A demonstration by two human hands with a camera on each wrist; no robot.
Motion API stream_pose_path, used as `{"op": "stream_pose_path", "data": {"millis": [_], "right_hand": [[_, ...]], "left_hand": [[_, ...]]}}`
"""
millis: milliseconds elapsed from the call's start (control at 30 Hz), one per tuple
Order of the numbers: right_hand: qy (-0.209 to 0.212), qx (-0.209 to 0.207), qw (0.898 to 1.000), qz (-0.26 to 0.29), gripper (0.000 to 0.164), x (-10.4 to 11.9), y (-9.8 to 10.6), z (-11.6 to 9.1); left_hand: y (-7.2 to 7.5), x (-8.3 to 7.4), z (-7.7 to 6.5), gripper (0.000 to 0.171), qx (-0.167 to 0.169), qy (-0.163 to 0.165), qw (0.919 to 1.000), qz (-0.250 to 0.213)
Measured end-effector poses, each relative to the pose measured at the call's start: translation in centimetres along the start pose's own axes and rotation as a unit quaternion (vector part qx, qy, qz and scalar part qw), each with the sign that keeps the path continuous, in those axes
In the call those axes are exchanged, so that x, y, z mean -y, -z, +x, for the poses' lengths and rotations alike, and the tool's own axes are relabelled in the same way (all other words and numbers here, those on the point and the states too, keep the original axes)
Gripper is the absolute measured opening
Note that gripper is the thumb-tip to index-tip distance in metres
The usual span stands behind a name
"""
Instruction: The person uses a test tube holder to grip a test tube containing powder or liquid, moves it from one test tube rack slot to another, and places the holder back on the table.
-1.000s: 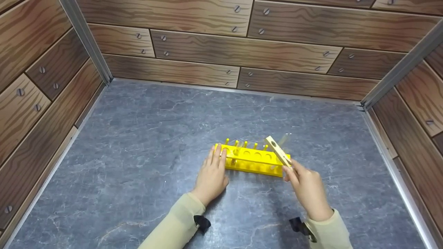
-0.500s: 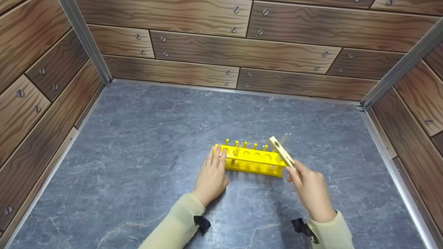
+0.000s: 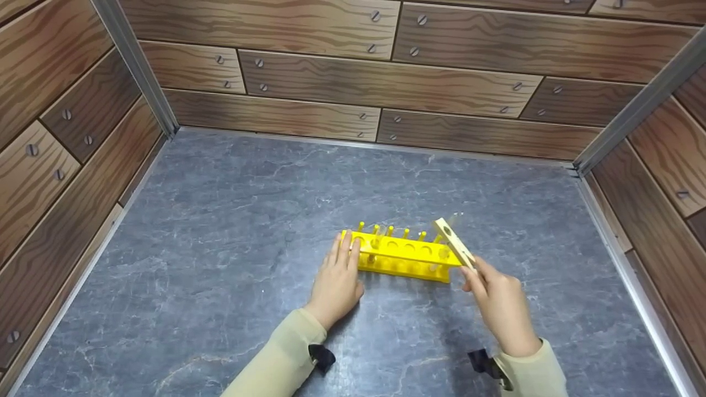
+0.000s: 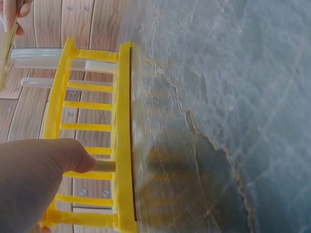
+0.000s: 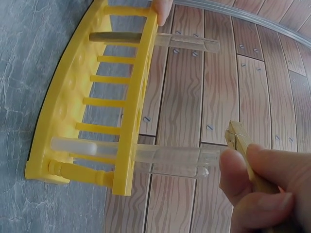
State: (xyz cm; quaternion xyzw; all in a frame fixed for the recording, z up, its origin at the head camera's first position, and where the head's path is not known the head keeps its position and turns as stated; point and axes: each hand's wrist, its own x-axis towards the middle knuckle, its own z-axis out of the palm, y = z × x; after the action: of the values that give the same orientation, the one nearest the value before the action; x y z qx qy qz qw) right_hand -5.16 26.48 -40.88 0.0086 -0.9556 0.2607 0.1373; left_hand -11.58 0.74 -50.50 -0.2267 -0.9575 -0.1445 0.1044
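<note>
A yellow test tube rack (image 3: 401, 256) stands on the tabletop. My left hand (image 3: 335, 284) rests on its left end, straight fingers on the top plate, the thumb at the front in the left wrist view. Beside that hand, a test tube with dark contents (image 5: 116, 37) sits in a hole. A test tube with white contents (image 5: 73, 145) stands at the rack's right end. Another clear tube (image 5: 187, 171), rounded end up, shows beside it. My right hand (image 3: 501, 306) pinches a wooden test tube holder (image 3: 455, 242) between thumb and fingers; its tip is apart from the tubes in the right wrist view.
Several yellow pegs (image 3: 406, 234) rise along the rack's back edge. The grey marbled tabletop (image 3: 248, 220) is bounded by wood-patterned walls (image 3: 309, 77) at the back and sides, with metal strips in the corners. Black straps (image 3: 322, 357) are on both wrists.
My right hand has drawn the wooden holder a little to the right, away from the tube at the rack's right end. The left hand and the rack stay practically where they were.
</note>
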Motion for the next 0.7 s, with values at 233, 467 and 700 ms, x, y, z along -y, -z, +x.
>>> {"op": "stream_pose_path", "data": {"millis": [233, 467, 700], "right_hand": [[0.002, -0.011, 1.0, -0.001, 0.019, -0.2, 0.16, -0.13], [-0.002, -0.013, 1.0, -0.011, 0.021, -0.53, 0.39, -0.14], [-0.008, -0.016, 1.0, -0.015, 0.021, -0.69, 0.51, -0.24]], "left_hand": [[-0.02, -0.07, 0.05, 0.078, 0.009, 0.003, 1.0, 0.004], [-0.08, -0.04, 0.04, 0.076, 0.009, 0.004, 0.9999, 0.005], [0.01, -0.14, 0.07, 0.078, 0.026, 0.013, 0.9996, -0.002]]}}
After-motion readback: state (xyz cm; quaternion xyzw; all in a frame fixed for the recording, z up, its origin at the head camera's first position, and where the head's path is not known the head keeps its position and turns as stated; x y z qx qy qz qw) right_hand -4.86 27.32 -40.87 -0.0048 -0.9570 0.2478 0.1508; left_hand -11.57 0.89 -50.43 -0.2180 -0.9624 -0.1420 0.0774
